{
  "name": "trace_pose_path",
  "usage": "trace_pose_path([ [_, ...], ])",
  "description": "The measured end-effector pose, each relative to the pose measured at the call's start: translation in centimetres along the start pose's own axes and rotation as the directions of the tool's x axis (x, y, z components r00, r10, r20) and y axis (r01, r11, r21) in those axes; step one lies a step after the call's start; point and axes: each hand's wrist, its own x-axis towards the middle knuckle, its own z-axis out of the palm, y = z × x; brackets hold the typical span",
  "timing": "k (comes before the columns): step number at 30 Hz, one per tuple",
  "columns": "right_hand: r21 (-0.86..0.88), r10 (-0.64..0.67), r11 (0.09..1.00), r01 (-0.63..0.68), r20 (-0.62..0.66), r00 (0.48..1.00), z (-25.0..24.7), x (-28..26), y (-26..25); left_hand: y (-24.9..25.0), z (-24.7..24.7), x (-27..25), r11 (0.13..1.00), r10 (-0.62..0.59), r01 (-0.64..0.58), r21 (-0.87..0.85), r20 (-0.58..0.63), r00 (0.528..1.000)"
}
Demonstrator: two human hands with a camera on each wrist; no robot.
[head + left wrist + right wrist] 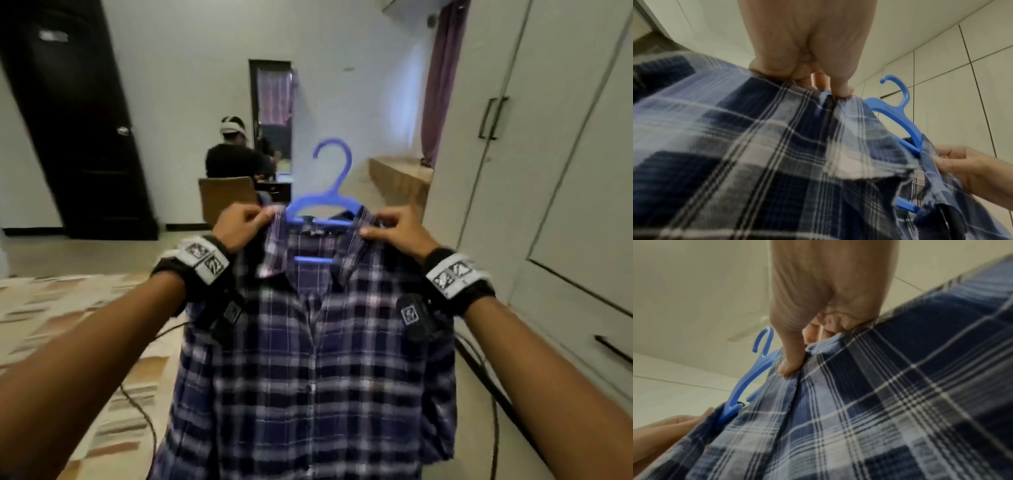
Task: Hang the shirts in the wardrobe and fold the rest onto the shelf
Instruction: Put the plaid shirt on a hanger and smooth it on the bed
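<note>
A blue and white plaid shirt (pixel 308 370) hangs in front of me on a blue plastic hanger (pixel 329 202), whose hook sticks up above the collar. My left hand (pixel 246 222) pinches the shirt's left shoulder beside the collar. My right hand (pixel 390 228) pinches the right shoulder in the same way. In the left wrist view, my thumb and fingers pinch the plaid shirt (pixel 777 146) near the hanger (pixel 900 113). The right wrist view shows my thumb pressed on the plaid shirt (pixel 879 402) next to the hanger (pixel 748 382). The hanger's arms are hidden inside the shirt.
A white wardrobe (pixel 548 171) with shut doors and dark handles stands at my right. A bed with a patterned cover (pixel 68 325) lies at my left. A person sits on a chair (pixel 226 195) ahead. A dark door (pixel 75 120) is at far left. Cables trail below my wrists.
</note>
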Motion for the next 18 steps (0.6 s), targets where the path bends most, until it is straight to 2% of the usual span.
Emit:
trace_pose_path([
  [2, -0.003, 0.09, 0.996, -0.091, -0.03, 0.995, -3.9, -0.6, 2.8, 2.4, 3.9, 1.7, 0.995, 0.016, -0.003, -0.102, 0.122, 0.992],
  [5, -0.026, 0.2, 0.979, -0.202, -0.064, 0.978, -9.1, -1.1, 5.6, 6.1, 8.3, 4.7, 0.983, 0.082, -0.029, -0.181, 0.29, 0.953],
  [10, -0.043, 0.372, 0.926, -0.375, -0.063, 0.926, -17.3, -1.0, 7.3, 10.5, 13.0, 10.2, 0.984, 0.107, -0.03, -0.177, 0.445, 0.889],
  [14, -0.089, 0.466, 0.883, -0.46, 0.073, 0.882, -21.3, -0.7, 7.0, 13.4, 14.5, 12.8, 0.983, 0.114, -0.032, -0.182, 0.462, 0.88],
  [18, -0.1, 0.524, 0.849, -0.518, 0.037, 0.851, -24.9, -1.8, 6.7, 17.0, 16.7, 14.4, 0.96, 0.216, -0.102, -0.261, 0.458, 0.862],
])
